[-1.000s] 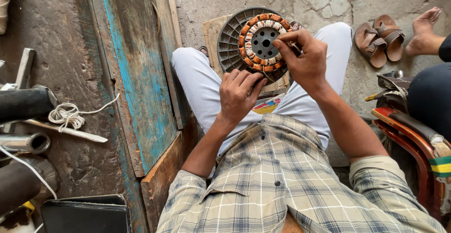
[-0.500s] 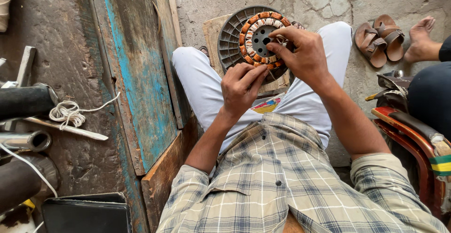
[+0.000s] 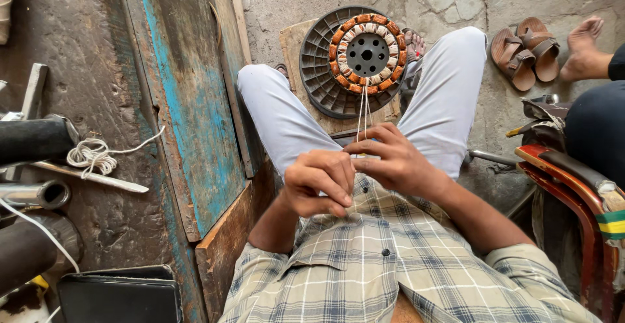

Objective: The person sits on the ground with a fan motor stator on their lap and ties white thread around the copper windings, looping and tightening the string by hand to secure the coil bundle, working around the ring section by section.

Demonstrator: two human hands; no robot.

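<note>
Largest in view is the blue-painted wooden board [image 3: 185, 102] leaning at our left, then the round grey finned disc [image 3: 319, 79] lying on a wooden slab on the floor between our knees. Seated in that disc is the motor winding [image 3: 366, 54], a ring of copper-coloured coils wrapped in pale thread around a dark hub with holes. From its near edge a few strands of white thread [image 3: 363, 111] run straight up to our hands.

Our right hand [image 3: 397, 163] pinches the strands between thumb and forefinger, a narrow grip closed on the thread. Our left hand [image 3: 319, 183] is curled shut just beside it, touching it, fingers folded inward (whether the thread's end passes through that fist we cannot tell).

To do this well, we judge, we keep the strands taut and together, pull in line with the ring rather than sideways, and let the left hand steady the knot while the right draws.

Smaller things: a pair of brown sandals [image 3: 524, 50] on the stone floor at upper right beside another person's bare foot [image 3: 583, 53], and a loose coil of white cord [image 3: 91, 157] at left. No packages, labels or signs show.
</note>
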